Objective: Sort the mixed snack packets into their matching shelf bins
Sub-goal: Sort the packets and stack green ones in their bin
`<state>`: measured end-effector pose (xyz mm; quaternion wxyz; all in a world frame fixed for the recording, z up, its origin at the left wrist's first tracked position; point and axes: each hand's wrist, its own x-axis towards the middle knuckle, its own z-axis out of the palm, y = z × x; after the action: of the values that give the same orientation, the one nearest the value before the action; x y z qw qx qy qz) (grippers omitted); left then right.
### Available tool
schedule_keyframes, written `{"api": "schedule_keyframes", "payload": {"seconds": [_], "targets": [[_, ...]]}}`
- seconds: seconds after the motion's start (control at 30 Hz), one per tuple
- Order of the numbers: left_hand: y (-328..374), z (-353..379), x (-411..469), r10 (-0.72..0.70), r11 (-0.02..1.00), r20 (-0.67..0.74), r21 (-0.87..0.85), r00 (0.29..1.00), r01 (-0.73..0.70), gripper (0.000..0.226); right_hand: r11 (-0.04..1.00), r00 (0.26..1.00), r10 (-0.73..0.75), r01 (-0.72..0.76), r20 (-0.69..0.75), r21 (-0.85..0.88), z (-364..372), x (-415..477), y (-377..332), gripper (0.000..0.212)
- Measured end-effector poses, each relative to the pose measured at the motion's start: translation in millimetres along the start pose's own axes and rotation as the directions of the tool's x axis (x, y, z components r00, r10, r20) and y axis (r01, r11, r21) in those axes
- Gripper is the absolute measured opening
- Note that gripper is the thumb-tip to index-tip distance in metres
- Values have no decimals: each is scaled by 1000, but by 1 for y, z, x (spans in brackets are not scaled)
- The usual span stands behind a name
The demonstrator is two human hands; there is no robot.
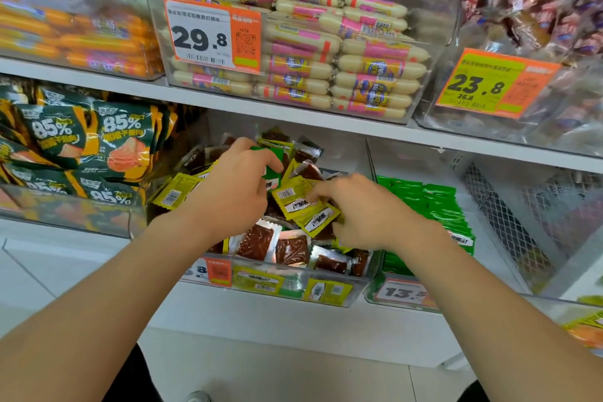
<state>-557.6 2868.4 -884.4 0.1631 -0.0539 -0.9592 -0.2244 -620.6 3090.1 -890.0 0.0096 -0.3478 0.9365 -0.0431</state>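
partway, judged | clear plastic bin (365, 274) frame centre: mixed | left hand (235, 186) grips bright green foil packet (273, 170) | right hand (362, 210) pinches yellow foil packet (290, 197)

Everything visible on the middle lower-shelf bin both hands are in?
Clear plastic bin between the dark pouches and the green-packet bin. Loose jumble of yellow-green, green and brown-windowed packets inside. Orange price tag on its front wall. Left hand grips a green packet over it; right hand pinches yellow-green packets.
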Motion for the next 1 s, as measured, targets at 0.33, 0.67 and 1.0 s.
{"api": "schedule_keyframes", "payload": {"seconds": [0.33,0.67,1.0], "targets": [[0,-4,1,16,1000,25,25,1000,-16,42,995,998,2,-8,-63,-101,7,1,-5,77],[-5,-14,-8,55,972,326,197,944,-125,70,988,986,73,-92,-149,-124,0,-2,-13,39],[-23,-18,0,73,965,180,236,981,-115,50,958,989,-130,107,73,266,7,5,-31,24]]}}
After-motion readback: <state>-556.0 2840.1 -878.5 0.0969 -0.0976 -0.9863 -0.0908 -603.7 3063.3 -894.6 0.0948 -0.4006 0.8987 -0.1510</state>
